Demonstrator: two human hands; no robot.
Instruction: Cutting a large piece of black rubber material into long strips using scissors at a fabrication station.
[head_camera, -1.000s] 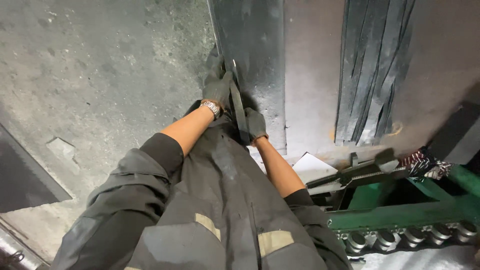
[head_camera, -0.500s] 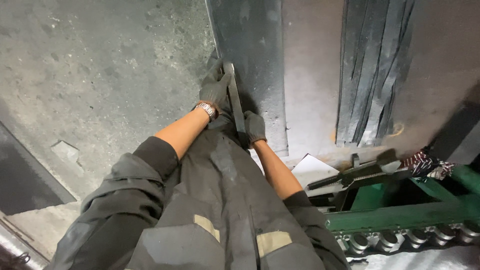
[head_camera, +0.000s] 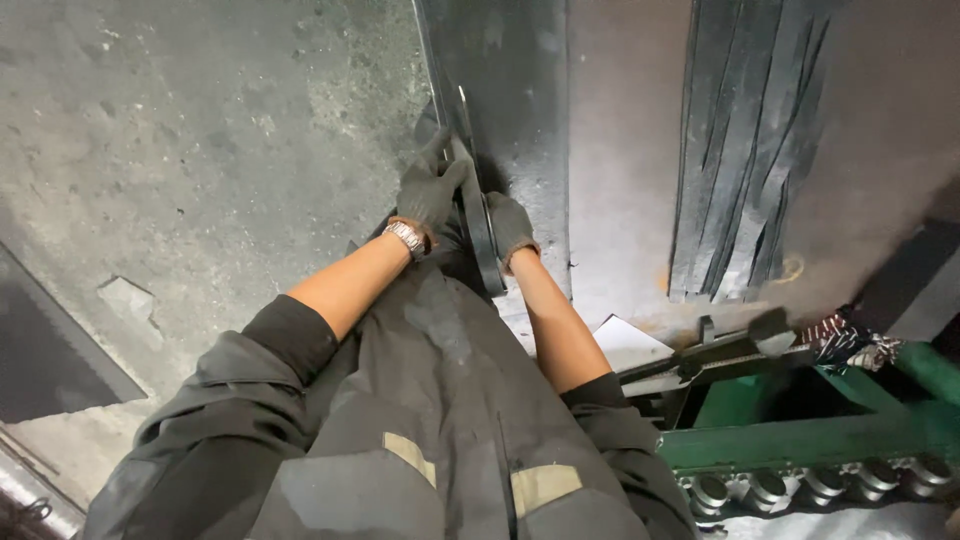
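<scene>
Down on the concrete floor (head_camera: 200, 150), at the left edge of a dark steel sheet (head_camera: 510, 110), a narrow metal strip (head_camera: 478, 225) lies lengthwise, its near end hidden behind the person's grey coverall. The gloved left hand (head_camera: 430, 190) is wrapped over the strip from the left, fingers curled round it; the gloved right hand (head_camera: 510, 228) presses against its right side, though whether those fingers close fully I cannot tell. The strip looks stiff, thin and probably sharp-edged, heavy for its width, so a grip on the flat faces with both gloves suits it best. A stack of similar strips (head_camera: 740, 150) rests farther right, and a green frame (head_camera: 800, 430) stands at the lower right.
</scene>
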